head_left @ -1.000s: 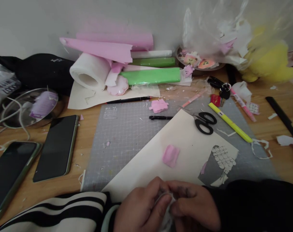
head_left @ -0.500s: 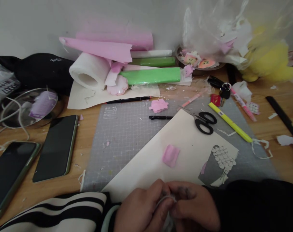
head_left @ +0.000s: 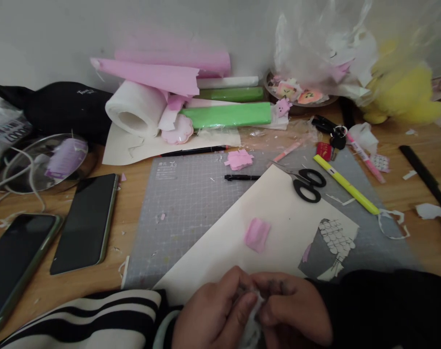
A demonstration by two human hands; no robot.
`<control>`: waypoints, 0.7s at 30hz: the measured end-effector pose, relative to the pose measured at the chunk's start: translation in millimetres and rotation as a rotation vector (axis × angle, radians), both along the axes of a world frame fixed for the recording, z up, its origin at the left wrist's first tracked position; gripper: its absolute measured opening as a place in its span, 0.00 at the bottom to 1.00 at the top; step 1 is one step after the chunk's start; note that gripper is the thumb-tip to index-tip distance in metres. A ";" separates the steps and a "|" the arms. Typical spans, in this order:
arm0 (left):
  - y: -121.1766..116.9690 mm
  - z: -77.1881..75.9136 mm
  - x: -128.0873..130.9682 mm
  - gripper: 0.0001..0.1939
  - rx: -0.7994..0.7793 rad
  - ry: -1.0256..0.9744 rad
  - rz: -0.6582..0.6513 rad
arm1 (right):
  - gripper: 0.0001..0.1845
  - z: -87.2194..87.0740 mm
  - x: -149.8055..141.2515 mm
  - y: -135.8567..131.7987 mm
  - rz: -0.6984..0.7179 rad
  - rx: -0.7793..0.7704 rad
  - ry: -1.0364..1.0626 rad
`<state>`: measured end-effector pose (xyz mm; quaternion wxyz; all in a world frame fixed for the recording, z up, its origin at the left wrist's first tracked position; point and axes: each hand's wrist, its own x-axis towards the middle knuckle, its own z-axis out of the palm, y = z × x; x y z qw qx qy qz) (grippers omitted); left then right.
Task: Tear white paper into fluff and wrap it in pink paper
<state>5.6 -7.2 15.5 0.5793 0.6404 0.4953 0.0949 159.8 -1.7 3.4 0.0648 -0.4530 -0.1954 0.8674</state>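
Observation:
My left hand [head_left: 215,310] and my right hand [head_left: 295,305] meet at the bottom middle, over the near edge of a cream paper sheet [head_left: 220,247]. Between them, the fingers of both pinch a small, crumpled whitish piece [head_left: 252,320]; its kind is hard to make out because the fingers cover much of it. Just beyond the hands a small pink paper piece [head_left: 257,234] lies on the sheet. To its right is a cut scrap with black line drawing [head_left: 337,242]. Black-handled scissors [head_left: 308,185] rest across the sheet's far corner.
A grey cutting mat [head_left: 184,203] lies under the sheet, with a black pen [head_left: 242,178] and pink cutouts [head_left: 239,159] on it. Two phones [head_left: 84,223] lie left. A yellow marker [head_left: 346,184] and keys [head_left: 338,140] lie right. Paper rolls [head_left: 133,106] and a bowl [head_left: 300,101] stand behind.
My fingers have shifted slightly around the whitish piece, and more of it shows between my thumbs. The things on the table have stayed in place.

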 end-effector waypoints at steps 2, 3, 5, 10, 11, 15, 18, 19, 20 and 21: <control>-0.1 0.0 0.1 0.11 0.004 -0.010 0.025 | 0.10 1.3 1.1 1.4 -0.009 0.031 -0.015; 0.0 -0.1 0.1 0.10 -0.003 -0.018 0.034 | 0.09 2.0 1.7 2.1 -0.005 0.043 -0.014; 0.5 0.0 0.2 0.10 -0.022 -0.036 0.060 | 0.06 2.9 2.4 3.0 0.003 0.074 -0.012; 1.8 1.1 0.5 0.10 -0.044 -0.052 0.115 | 0.04 -0.5 1.7 1.2 -0.010 0.148 -0.027; 2.1 1.3 0.6 0.10 -0.038 -0.045 0.102 | 0.05 -1.8 1.3 0.1 -0.016 0.145 -0.008; 2.8 1.4 1.1 0.10 -0.004 0.009 0.058 | 0.12 -3.7 0.0 -3.7 -0.043 0.099 0.076; 2.4 1.0 1.4 0.10 -0.007 0.007 0.048 | 0.08 -0.9 -0.2 -3.7 -0.041 0.102 0.053; 2.2 0.9 1.4 0.10 -0.004 0.006 0.042 | 0.06 0.1 0.0 -3.5 -0.027 0.108 0.039; 1.9 0.7 1.4 0.10 -0.001 0.008 0.033 | 0.05 0.9 0.2 -3.4 -0.015 0.119 0.021; 1.7 0.6 1.3 0.10 0.006 0.016 0.024 | 0.05 1.2 0.4 -3.6 0.000 0.129 0.005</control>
